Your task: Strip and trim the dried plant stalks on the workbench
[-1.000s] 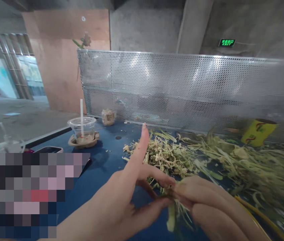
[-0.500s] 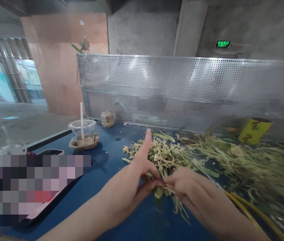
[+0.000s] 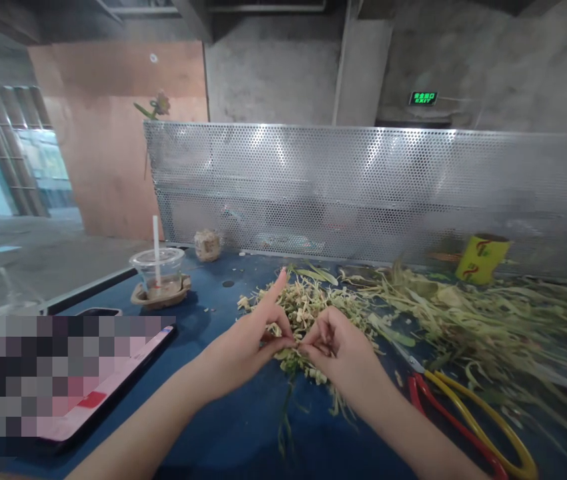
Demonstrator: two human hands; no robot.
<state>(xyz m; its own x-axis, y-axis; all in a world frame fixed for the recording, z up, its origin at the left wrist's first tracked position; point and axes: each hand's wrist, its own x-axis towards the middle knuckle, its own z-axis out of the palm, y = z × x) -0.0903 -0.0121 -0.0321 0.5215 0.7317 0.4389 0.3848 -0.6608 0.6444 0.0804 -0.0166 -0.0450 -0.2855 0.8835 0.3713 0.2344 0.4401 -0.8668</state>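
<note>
in the head view, a bit of plant is pinched between thumb and forefinger of the left hand [image 3: 263, 328]; its index or another finger is raised. the right hand [image 3: 334, 339] is closed at the fingertips, close to the left; whether anything is gripped by it cannot be told. both are held over the near side of the pile [image 3: 316, 300] on the blue table [image 3: 233, 427]. to the right, scissors [image 3: 456, 407] are laid beside loose leaves [image 3: 443, 300]; a cup [image 3: 157, 267] is seen at left.

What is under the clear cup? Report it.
Under the clear cup is a brown holder, resting on the blue table. The tabletop directly beneath the holder is covered.
</note>
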